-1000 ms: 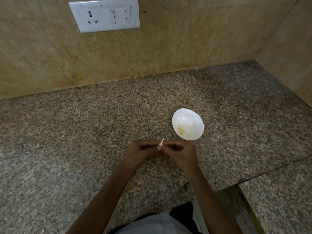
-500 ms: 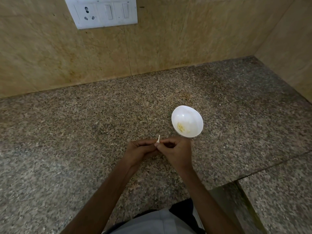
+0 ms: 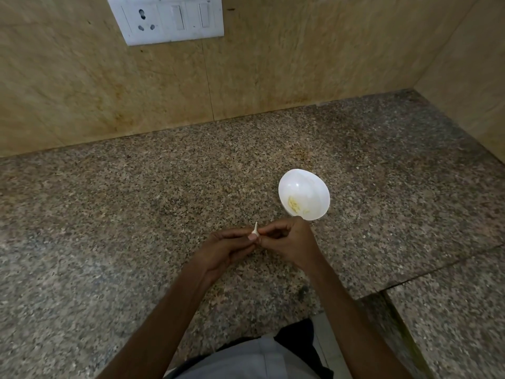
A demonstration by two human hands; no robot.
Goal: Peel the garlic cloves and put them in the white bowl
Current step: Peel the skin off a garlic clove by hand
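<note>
Looking down from the head view, my left grip (image 3: 226, 248) and my right grip (image 3: 289, 243) meet fingertip to fingertip above the speckled granite worktop (image 3: 136, 214). Both are clamped on one small garlic clove (image 3: 255, 231), thumbs and forefingers curled in around it. Only its pale pointed tip stands up between my fingers. The body is hidden behind them, so I cannot tell how much skin is off. The white bowl (image 3: 306, 184) stands on the worktop just beyond my right grip, whose knuckles overlap its near rim in this view, and I cannot say whether they touch it. Some yellowish bits (image 3: 293, 205) lie low in the bowl, too small for me to call them cloves or scraps. On the tiled wall behind, a white switch plate (image 3: 169, 17) sits well apart from all this. I judge that I am in the middle of the peeling step, with this clove not yet ready for the bowl. The next move, as I read it, calls for my left grip to hold the clove's body firm while my right pinches the loose skin near the tip and draws it away. After that comes a short carry forward and to the right, letting go only once I am over the bowl. The clove is small and likely slick once bare, so a light, steady pinch seems wise.
</note>
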